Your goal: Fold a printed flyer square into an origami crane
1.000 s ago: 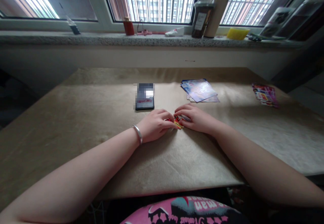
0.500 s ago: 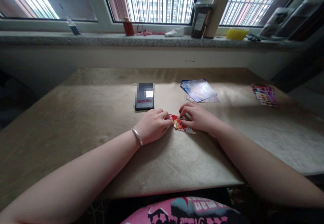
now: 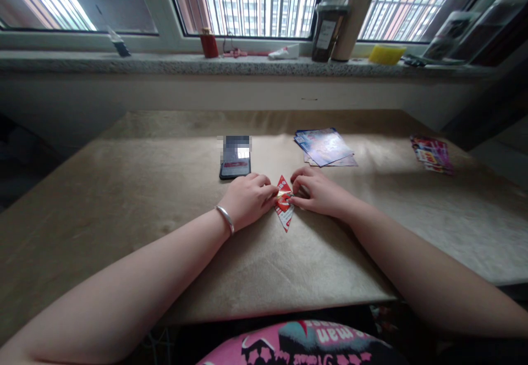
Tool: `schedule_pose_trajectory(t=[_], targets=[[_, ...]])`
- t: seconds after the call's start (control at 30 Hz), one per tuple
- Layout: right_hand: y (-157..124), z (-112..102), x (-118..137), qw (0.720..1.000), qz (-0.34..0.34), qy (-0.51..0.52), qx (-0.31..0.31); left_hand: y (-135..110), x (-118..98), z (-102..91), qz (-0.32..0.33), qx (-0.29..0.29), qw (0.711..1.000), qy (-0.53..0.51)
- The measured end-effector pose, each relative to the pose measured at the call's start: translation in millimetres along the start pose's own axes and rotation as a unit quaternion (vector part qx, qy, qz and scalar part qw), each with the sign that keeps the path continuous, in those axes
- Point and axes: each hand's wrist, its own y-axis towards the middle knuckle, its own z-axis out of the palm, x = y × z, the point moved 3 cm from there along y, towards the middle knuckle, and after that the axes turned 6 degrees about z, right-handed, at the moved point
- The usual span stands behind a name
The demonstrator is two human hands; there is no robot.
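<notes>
A small folded paper (image 3: 284, 203), red and white with print on it, lies on the table as a narrow diamond, one point toward me and one away. My left hand (image 3: 251, 199), with a silver bangle at the wrist, pinches its left corner between thumb and fingers. On the opposite side, my right hand (image 3: 319, 192) has its thumb and curled fingers at the right corner. Just beyond my left hand a dark phone (image 3: 235, 159) rests flat, its screen partly pixelated.
A loose stack of bluish paper sheets (image 3: 325, 148) lies beyond my right hand. Several red and pink printed papers (image 3: 432, 155) are at the far right of the table (image 3: 124, 189). Behind, the stone windowsill (image 3: 165, 67) carries a red jar (image 3: 209, 44), a dark container (image 3: 328, 32) and a yellow item (image 3: 386, 54).
The folded paper has turned from lying slantwise to pointing toward and away from me. Both hands have shifted slightly and now hold it at its left and right corners.
</notes>
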Motion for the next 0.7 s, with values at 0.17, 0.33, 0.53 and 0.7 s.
schedule_pose_trajectory(t=[0.17,0.33,0.53,0.7], targets=[[2.6,2.4,-1.4,1.0,-0.001,-0.006,-0.03,2.0,1.1,1.2,-0.014,-0.005,1.0,0.0],[2.9,3.5,-3.1,0.999,0.008,-0.01,-0.039,2.4,-0.5,0.6,-0.028,0.003,1.0,-0.001],[2.9,0.8,-1.2,0.999,0.005,-0.025,-0.043,1.9,0.1,1.7,-0.052,-0.012,0.999,-0.008],[5.5,4.2,-5.1,0.999,0.017,-0.018,-0.044,1.9,4.9,4.8,-0.087,-0.014,0.995,-0.047]])
